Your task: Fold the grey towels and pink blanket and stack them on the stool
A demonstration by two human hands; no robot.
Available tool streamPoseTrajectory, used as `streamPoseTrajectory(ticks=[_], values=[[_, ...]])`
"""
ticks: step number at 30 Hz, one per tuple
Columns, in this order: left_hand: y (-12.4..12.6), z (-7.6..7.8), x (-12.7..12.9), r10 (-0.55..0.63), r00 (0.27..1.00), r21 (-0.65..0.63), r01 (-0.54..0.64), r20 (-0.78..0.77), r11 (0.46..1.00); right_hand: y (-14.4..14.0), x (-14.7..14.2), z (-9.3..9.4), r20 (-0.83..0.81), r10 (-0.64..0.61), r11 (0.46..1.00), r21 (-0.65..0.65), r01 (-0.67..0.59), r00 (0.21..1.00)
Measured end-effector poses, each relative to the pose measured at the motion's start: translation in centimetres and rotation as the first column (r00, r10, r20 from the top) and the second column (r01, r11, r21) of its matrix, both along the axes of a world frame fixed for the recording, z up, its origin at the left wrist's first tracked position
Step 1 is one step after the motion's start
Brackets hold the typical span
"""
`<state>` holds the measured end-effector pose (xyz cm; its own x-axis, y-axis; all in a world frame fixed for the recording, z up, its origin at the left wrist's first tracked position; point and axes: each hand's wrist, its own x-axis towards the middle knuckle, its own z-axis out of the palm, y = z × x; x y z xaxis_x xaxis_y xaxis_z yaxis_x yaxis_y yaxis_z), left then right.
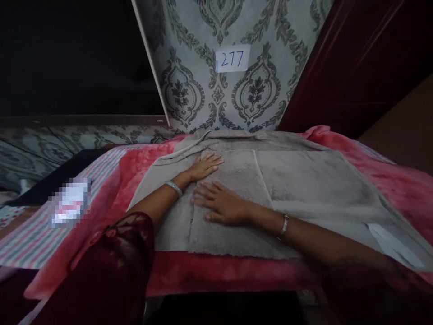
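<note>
- You can read one number, "277", handwritten in dark strokes on a small white paper slip (pixel 232 58).
- That slip sits on the patterned wallpaper (pixel 189 54), grey-green with damask ornaments, straight ahead of you and above the far edge of the grey garment (pixel 304 180).
- To your left, a white object with red marks (pixel 70 201) lies on the striped cloth (pixel 30 234); it is pixelated, so you cannot read anything on it.
- A white tag or patch (pixel 392 243) shows at the near right edge of the grey garment; no writing can be made out on it.
</note>
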<state>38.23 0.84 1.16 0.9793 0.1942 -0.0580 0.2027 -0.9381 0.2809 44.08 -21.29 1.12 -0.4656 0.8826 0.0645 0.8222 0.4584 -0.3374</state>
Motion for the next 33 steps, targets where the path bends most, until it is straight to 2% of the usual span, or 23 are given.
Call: streamPoseTrajectory(ticks=[4, 8, 11, 14, 16, 17, 18, 19, 20, 22, 23, 24, 25, 26, 29, 33], values=[[0.3, -1.1, 0.1, -0.023, 0.999, 0.022, 0.023, 0.030, 1.000, -5.7, -3.3, 0.4, -0.089, 0.179, 0.982, -0.053, -0.184, 0.980], [0.7, -1.0, 0.2, -0.023, 0.999, 0.032, 0.022, 0.043, 0.999, -9.1, -5.2, 1.9, -0.219, 0.150, 0.981, -0.088, -0.173, 0.964], [0.7, -0.6, 0.2, 0.007, 0.999, 0.093, -0.012, 0.052, 0.996, -9.5, -5.0, 2.5, -0.300, 0.055, 0.994, -0.074, -0.081, 0.952], [0.4, -0.2, 0.1, 0.112, 0.977, 0.134, -0.138, 0.183, 0.981, -10.4, -3.4, 2.2, -0.278, -0.120, 0.992, -0.003, 0.124, 0.953], [-0.1, 0.1, -0.3, 0.233, 0.912, 0.057, -0.267, 0.338, 0.962, -11.7, -2.1, 1.5, -0.245, -0.258, 0.962, 0.019, 0.271, 0.934], [-0.3, 0.2, -0.6, 0.314, 0.864, -0.034, -0.328, 0.394, 0.944, -12.5, -1.5, 1.1, -0.236, -0.316, 0.944, 0.017, 0.329, 0.919], [-0.6, 0.3, -1.1, 0.409, 0.811, -0.163, -0.376, 0.419, 0.912, -13.2, -1.0, 0.8, -0.230, -0.361, 0.928, 0.007, 0.372, 0.904], [-0.8, 0.5, -1.7, 0.512, 0.760, -0.322, -0.406, 0.401, 0.855, -14.0, -0.7, 0.5, -0.222, -0.387, 0.918, -0.003, 0.396, 0.895], [-1.1, 0.7, -2.4, 0.610, 0.716, -0.492, -0.418, 0.339, 0.764, -14.6, -0.5, 0.2, -0.210, -0.400, 0.913, -0.012, 0.407, 0.892], [-1.5, 1.1, -3.7, 0.729, 0.668, -0.759, -0.396, 0.148, 0.517, -15.2, -0.7, -0.1, -0.173, -0.410, 0.911, -0.018, 0.413, 0.896], [-1.7, 1.3, -4.3, 0.745, 0.663, -0.828, -0.380, 0.067, 0.412, -15.3, -1.1, -0.1, -0.152, -0.414, 0.909, -0.015, 0.417, 0.897], [-1.9, 1.6, -4.8, 0.744, 0.668, -0.862, -0.373, 0.008, 0.344, -15.2, -1.6, -0.1, -0.133, -0.421, 0.906, -0.009, 0.423, 0.897], [-2.1, 1.8, -5.2, 0.736, 0.676, -0.872, -0.378, -0.031, 0.311, -14.9, -2.3, 0.0, -0.120, -0.429, 0.902, 0.000, 0.432, 0.895], [-2.2, 2.0, -5.4, 0.726, 0.685, -0.870, -0.391, -0.056, 0.302, -14.5, -3.0, 0.0, -0.111, -0.437, 0.898, 0.010, 0.441, 0.893], [-2.7, 2.1, -5.3, 0.701, 0.705, -0.842, -0.439, -0.106, 0.314, -13.0, -5.7, -0.1, -0.110, -0.477, 0.875, 0.031, 0.483, 0.872], [-3.0, 2.2, -4.0, 0.681, 0.721, -0.828, -0.457, -0.132, 0.324, -10.8, -9.3, -0.6, -0.142, -0.590, 0.798, 0.043, 0.601, 0.794]])
